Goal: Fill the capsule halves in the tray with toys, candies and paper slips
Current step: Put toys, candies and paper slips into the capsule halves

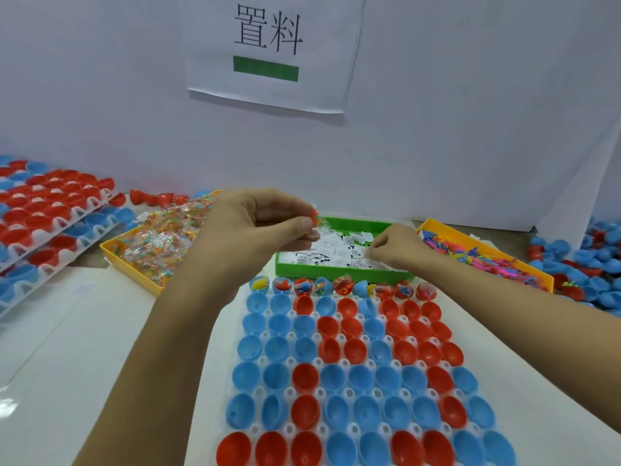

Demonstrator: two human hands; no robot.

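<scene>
**Filling station: far row loaded, both hands over green bin**

Far left: stacked trays (50, 210) of red and blue halves, set against the white backboard. Next right: yellow bin of wrapped candies (158, 240), heaped, just beside the green bin (289, 264). Left hand (255, 230) raised above the green bin's left end, fingers curled, thumb and fingertips pinching a small wrapped candy (314, 218) with red showing. Centre: green bin holding paper slips (332, 250), white with black print. Right hand (393, 245) lowered into the bin's right part, fingertips pinching at a slip; whether lifted clear, not determinable. Hands apart, not touching. Centre foreground: white tray (342, 364) of open capsule halves (305, 378), red and blue mixed. Far row nearest the green bin loaded with coloured contents; remaining rows unfilled. Right: second yellow bin of toys (487, 260), pink and multicoloured pieces. Far right: loose pile of capsule shells (584, 264), mostly blue.
</scene>
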